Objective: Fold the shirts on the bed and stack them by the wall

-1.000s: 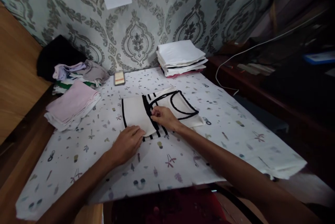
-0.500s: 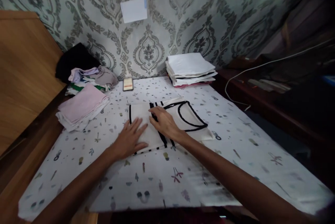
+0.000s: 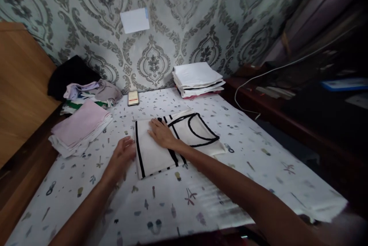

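A white garment with black trim lies partly folded on the patterned sheet, its rounded neckline edge toward the right. My right hand rests flat on its folded part, fingers stretched out over the cloth and a black stripe. Just off the garment's left edge is my left hand, slightly blurred, with its fingers loosely apart and nothing seen in them.
A stack of folded white clothes stands at the back right. To the left lie a folded pink cloth, rumpled clothes and a black item. A small box is near the wall. A white cable hangs at right.
My left hand has come off the garment and moved left, past its edge. My right hand has flattened and shifted slightly left on the cloth. The view has turned a little to the right.
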Demonstrator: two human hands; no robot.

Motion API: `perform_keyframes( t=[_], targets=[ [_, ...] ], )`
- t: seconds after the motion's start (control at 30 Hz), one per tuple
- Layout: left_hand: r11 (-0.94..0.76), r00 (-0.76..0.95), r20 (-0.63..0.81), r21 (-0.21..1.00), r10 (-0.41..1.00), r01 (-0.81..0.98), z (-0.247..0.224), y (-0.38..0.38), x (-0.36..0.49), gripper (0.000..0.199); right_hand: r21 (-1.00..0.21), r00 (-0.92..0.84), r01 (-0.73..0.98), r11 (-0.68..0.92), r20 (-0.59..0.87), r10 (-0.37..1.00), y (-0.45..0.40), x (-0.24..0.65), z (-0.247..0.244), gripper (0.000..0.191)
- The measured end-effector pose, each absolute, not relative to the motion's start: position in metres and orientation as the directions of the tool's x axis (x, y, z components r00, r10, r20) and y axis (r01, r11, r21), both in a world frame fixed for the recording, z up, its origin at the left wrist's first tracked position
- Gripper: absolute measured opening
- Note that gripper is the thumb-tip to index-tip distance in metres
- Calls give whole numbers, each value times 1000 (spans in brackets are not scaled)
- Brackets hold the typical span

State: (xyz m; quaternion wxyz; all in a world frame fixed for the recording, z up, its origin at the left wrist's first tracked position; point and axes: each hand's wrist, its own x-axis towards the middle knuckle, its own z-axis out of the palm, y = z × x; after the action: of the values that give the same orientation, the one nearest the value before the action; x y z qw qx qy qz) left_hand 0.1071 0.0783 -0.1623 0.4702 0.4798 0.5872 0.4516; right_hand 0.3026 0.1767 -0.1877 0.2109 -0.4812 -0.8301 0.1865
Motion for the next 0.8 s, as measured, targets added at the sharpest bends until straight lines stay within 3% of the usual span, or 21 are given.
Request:
perform_keyframes(
  t=[0.1,0.2,0.3,0.37,0.43,0.5,0.6,0.7,0.8],
  targets=[
    [385,-55,-393,915,918,-119,-149,89,106,39,-575,-408,704,416,151,900,176,303,-182,51],
    [484,65,-479,869,875,-106,-138,101,116,36,-696,-301,638,329,168,939,174,303,-173,50],
    [372,43,-369,925,928,-80,-124,115,139,36,-883,-162,386,266,219,962,171,311,-164,51],
    [231,67,-228,972,971,-41,-116,127,163,38,-984,-102,96,147,137,985,168,322,-157,58],
    [59,144,-67,996,987,60,-111,140,192,42,-983,-132,-180,-30,-6,991,164,339,-152,71],
    [-165,185,124,960,975,226,-114,150,222,45,-925,-216,-338,-171,-100,971,159,361,-147,81],
    [-396,243,314,768,918,504,-133,158,262,49,-870,-261,-422,-255,-152,953,153,392,-143,88],
    [-455,341,301,599,890,659,-153,158,293,57,-860,-209,-441,-258,-181,961,151,416,-141,92],
    [-463,393,246,518,886,719,-161,157,316,63,-896,-124,-396,-202,-165,978,150,433,-146,89]
  ],
)
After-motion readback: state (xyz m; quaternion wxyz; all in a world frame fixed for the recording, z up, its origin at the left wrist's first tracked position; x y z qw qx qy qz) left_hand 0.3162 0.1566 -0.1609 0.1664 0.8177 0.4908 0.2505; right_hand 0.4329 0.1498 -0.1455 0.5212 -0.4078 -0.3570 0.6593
